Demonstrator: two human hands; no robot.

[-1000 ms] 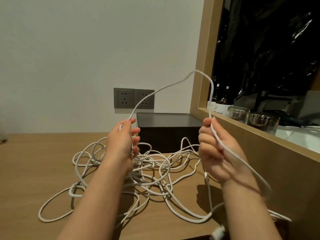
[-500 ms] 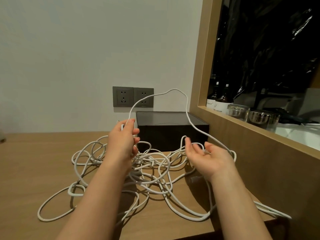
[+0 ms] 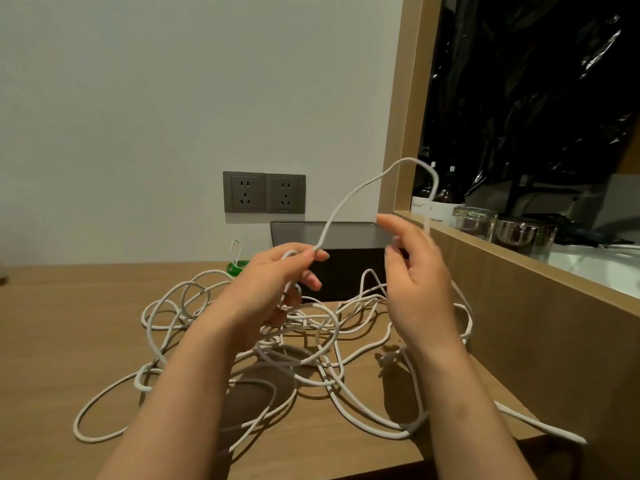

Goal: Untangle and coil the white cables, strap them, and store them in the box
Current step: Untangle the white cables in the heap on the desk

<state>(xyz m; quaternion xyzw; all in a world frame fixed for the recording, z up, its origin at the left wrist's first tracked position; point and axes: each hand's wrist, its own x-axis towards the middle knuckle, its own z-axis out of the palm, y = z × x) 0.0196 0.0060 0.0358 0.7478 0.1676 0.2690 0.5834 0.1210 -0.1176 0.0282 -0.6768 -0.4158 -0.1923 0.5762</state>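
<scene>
My left hand [image 3: 273, 282] pinches the cable [image 3: 360, 187]; from that grip it arcs up and rightward, dropping just behind my right hand [image 3: 415, 282], fingers loose, holding nothing. The right is nearer that strand. The tangle [image 3: 311, 344] lies on the worktop [image 3: 69, 323] beneath both hands.

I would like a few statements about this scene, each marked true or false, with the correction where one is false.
1. The left hand pinches a white cable that arcs upward. True.
2. The loose cables lie coiled inside the black box. False: they lie tangled on the wooden table, in front of the box.
3. Two wall sockets sit above the box. True.
4. A plug sits in each socket. False: both sockets are empty.
</scene>
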